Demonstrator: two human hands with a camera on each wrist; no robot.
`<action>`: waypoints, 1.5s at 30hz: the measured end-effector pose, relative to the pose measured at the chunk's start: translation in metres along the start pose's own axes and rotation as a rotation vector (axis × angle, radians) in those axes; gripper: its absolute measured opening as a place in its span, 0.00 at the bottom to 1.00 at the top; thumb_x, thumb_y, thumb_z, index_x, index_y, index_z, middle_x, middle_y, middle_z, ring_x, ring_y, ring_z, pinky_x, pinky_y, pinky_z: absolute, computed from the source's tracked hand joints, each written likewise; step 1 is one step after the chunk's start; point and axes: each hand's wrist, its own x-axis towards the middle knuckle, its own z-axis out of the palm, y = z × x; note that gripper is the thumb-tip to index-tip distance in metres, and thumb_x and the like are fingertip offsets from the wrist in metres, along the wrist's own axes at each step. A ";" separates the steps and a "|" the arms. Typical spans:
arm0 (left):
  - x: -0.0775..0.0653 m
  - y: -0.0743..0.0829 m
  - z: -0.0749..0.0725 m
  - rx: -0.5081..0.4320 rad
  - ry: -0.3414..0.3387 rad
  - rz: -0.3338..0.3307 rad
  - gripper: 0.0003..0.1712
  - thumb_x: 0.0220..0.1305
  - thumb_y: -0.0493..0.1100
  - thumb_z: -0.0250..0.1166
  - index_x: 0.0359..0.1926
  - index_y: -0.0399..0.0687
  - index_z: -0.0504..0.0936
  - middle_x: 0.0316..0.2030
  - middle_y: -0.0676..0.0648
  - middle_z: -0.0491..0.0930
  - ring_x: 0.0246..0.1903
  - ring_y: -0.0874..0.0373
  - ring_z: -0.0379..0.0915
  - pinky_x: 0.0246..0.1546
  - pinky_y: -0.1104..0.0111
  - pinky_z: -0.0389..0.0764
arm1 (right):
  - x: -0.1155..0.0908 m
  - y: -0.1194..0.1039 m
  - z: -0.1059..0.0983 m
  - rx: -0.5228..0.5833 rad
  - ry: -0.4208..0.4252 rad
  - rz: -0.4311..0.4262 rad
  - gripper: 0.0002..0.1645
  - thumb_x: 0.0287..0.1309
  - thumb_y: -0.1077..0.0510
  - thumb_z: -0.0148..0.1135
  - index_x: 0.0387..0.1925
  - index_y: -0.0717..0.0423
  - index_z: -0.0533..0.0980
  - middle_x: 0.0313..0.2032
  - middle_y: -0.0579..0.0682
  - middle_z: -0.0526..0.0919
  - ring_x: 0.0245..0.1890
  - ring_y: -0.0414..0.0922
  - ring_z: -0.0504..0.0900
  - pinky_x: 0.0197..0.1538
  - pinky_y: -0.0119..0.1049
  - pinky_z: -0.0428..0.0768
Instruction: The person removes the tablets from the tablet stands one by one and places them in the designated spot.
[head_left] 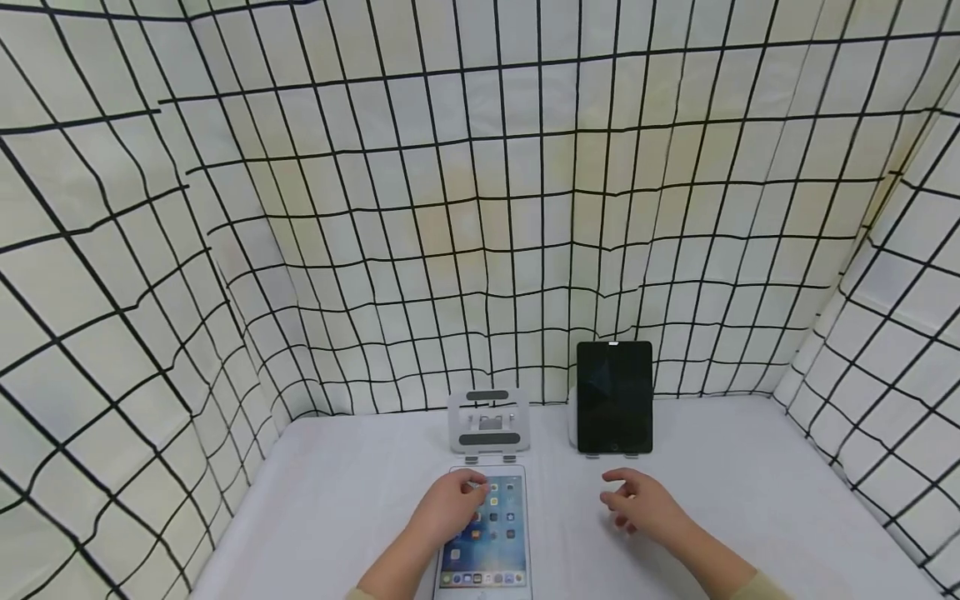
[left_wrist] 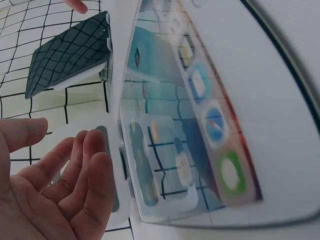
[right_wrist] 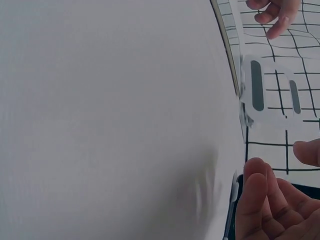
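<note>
My left hand (head_left: 450,504) is over the upper left part of a white tablet (head_left: 504,554), whose lit screen shows app icons. In the left wrist view its thumb stands apart from loosely bent fingers (left_wrist: 95,175), with nothing held between them. Just beyond the tablet is a white tablet stand (head_left: 489,439) with grey pads. A second tablet with a dark screen (head_left: 615,398) leans upright on another stand at the back right. My right hand (head_left: 647,507) is in front of it, above the tabletop, its fingers loosely curled and holding nothing.
A white cloth (head_left: 345,483) covers the tabletop. White sheets with a black grid (head_left: 525,208) rise behind it and along both sides. The upright dark tablet stands close to the back grid.
</note>
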 end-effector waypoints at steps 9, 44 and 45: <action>0.009 0.014 0.015 -0.054 -0.008 0.039 0.18 0.69 0.51 0.61 0.54 0.48 0.82 0.32 0.49 0.80 0.28 0.54 0.77 0.27 0.62 0.73 | 0.000 0.020 -0.031 0.022 0.054 0.009 0.27 0.64 0.54 0.65 0.60 0.62 0.72 0.32 0.52 0.79 0.27 0.46 0.80 0.32 0.39 0.83; 0.046 0.066 0.060 -0.233 0.120 0.105 0.19 0.70 0.52 0.61 0.57 0.50 0.80 0.39 0.54 0.79 0.29 0.64 0.77 0.28 0.67 0.76 | 0.028 0.041 -0.088 -0.049 0.172 -0.099 0.35 0.69 0.46 0.59 0.66 0.66 0.65 0.47 0.62 0.79 0.40 0.52 0.81 0.36 0.35 0.83; 0.048 0.068 0.061 -0.234 0.126 0.110 0.19 0.70 0.52 0.61 0.57 0.51 0.80 0.39 0.54 0.79 0.30 0.63 0.76 0.28 0.67 0.76 | 0.030 0.040 -0.089 -0.047 0.177 -0.099 0.36 0.69 0.45 0.58 0.67 0.65 0.65 0.48 0.62 0.79 0.41 0.53 0.81 0.36 0.35 0.83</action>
